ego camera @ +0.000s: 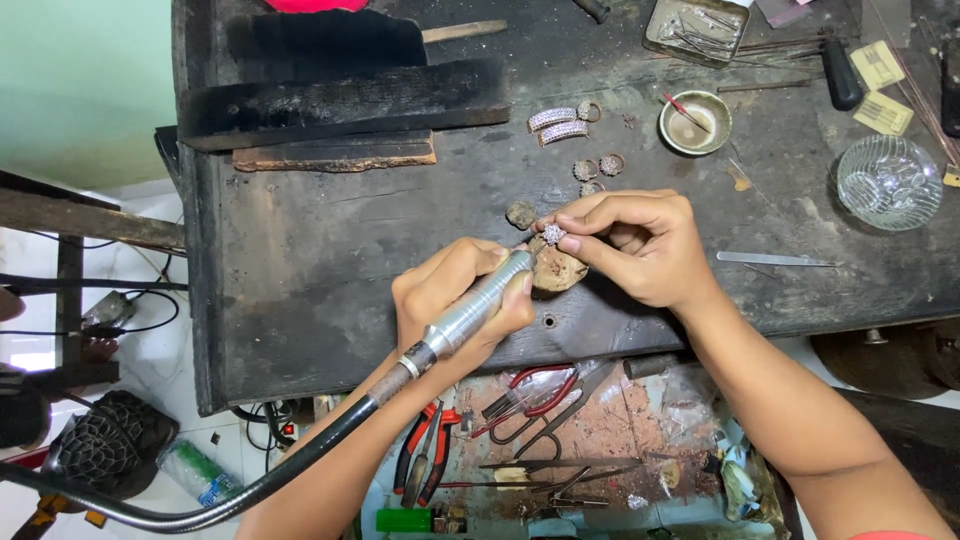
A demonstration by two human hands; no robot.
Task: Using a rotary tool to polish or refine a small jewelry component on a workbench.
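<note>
While the left hand (pixel 455 300) grips a flex-shaft handpiece (pixel 475 310) w/ its tip at a stone-set ring (pixel 553 234) pinched in the right hand (pixel 640 245) at frame center, over the bench peg (pixel 555 270), it looks like grinding/polishing; next move needs steady, light tip contact.

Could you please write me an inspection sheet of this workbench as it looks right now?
Surface: dark, worn bench.
Job's things: rotary handpiece in left hand; jewelled ring pinched by right hand on a bench peg.
Clutter: jewellery pieces, small bowl, glass dish, pliers in the tray below.
Hands: both gripping.
Cables: flexible shaft; wires at left.
Surroundings: tiled floor.
</note>
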